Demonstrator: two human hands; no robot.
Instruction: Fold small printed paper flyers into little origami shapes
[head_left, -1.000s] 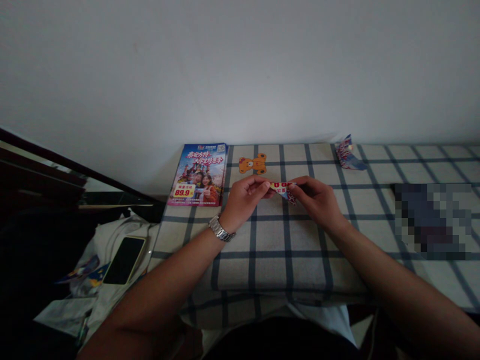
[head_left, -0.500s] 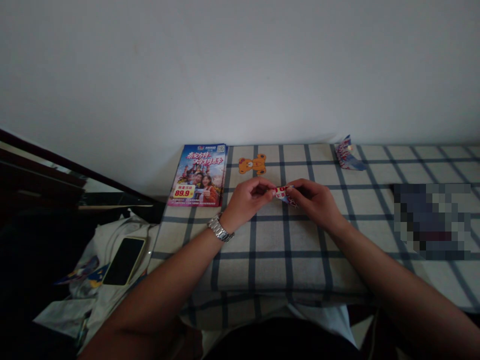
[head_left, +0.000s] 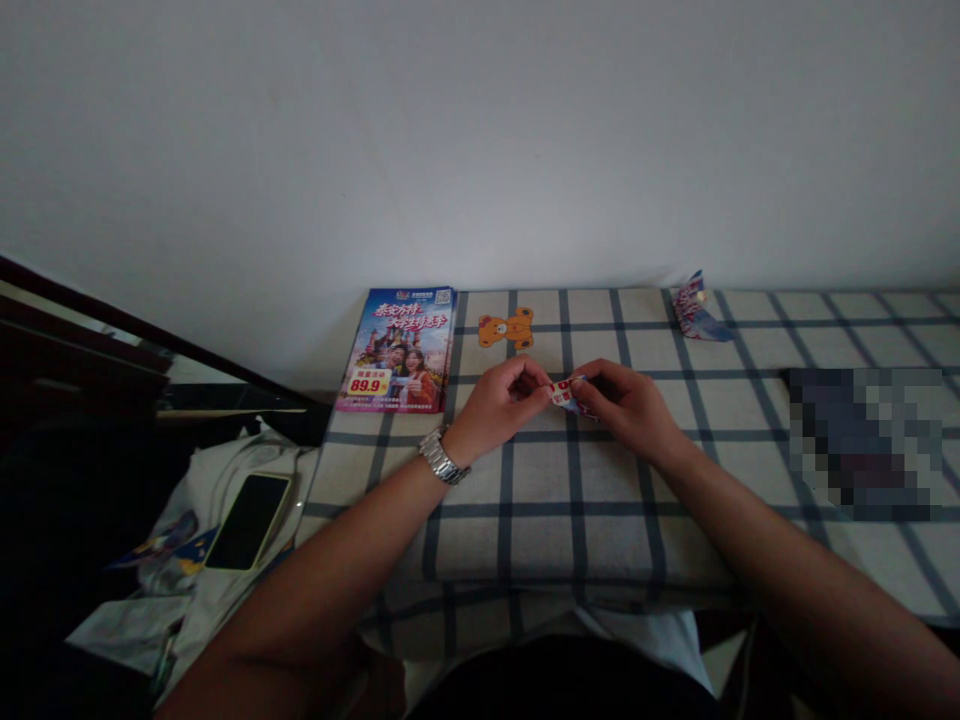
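Note:
A small piece of folded printed paper point(head_left: 568, 392), red, white and blue, is held just above the checked tablecloth point(head_left: 540, 520). My left hand point(head_left: 504, 400), with a metal watch point(head_left: 443, 457) on its wrist, pinches the paper's left end between thumb and finger. On the other end, my right hand point(head_left: 627, 405) grips it the same way. The fingertips hide parts of the paper, so its full shape does not show. Just beyond my left hand lies a flat brown bear cutout point(head_left: 505, 328).
A stack of printed flyers point(head_left: 397, 350) lies at the table's back left. Against the wall stands a folded paper piece point(head_left: 697, 310). A blurred-out dark item point(head_left: 862, 440) is at the right. Down left, a phone point(head_left: 249, 522) rests on white cloth or bags point(head_left: 217, 465).
The folded paper has tilted slightly between my fingers, so a little more of its printed face shows. Both hands stay in nearly the same place.

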